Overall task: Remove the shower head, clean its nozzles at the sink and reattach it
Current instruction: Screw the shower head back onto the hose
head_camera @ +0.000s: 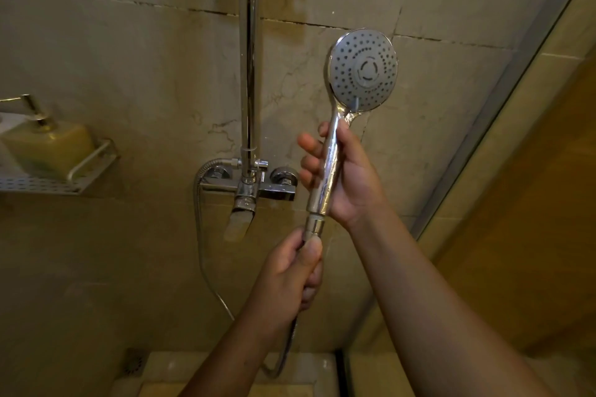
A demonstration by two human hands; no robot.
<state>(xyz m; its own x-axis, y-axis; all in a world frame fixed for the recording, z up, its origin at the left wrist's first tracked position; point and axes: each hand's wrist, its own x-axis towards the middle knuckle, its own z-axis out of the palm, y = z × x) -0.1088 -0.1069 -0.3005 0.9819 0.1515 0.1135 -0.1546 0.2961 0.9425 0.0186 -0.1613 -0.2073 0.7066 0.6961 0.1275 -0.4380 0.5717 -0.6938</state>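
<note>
A chrome shower head (363, 69) with a round grey nozzle face points toward me, held upright in front of the tiled wall. My right hand (348, 174) is wrapped around its chrome handle. Just below the handle's end, my left hand (290, 271) grips the hose connector nut (314, 225) between thumb and fingers. The metal hose (199, 235) loops from under my left hand down to the floor and back up to the mixer valve (254, 187).
A vertical chrome riser pipe (248, 51) runs up the wall above the mixer and its spout. At the left, a wall shelf (48, 184) carries a soap dispenser bottle (45, 145). A glass shower partition (503, 126) stands at the right. A floor drain (134, 362) lies below.
</note>
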